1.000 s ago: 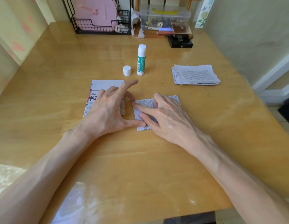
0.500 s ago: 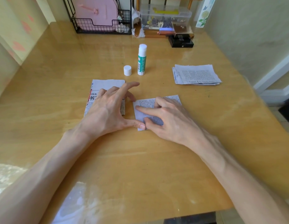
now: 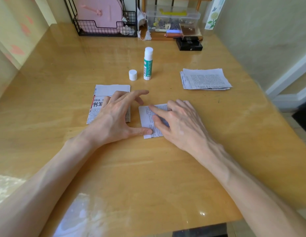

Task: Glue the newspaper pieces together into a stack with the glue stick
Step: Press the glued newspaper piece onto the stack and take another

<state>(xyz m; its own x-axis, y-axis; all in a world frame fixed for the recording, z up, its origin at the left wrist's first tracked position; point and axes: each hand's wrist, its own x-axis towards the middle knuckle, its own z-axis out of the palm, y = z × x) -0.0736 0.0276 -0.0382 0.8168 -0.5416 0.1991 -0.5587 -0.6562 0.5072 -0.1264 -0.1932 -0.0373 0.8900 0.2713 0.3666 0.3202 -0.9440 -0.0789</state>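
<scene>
Newspaper piece (image 3: 147, 117) flat — long axis near-to-far, hands pressing

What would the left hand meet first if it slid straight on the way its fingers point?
Probably bare wooden table; the left hand points up-right, passing below the white-capped green glue stick, though depth is unclear.

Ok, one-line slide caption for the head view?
Both hands press a newspaper piece flat; open glue stick stands behind.
</scene>
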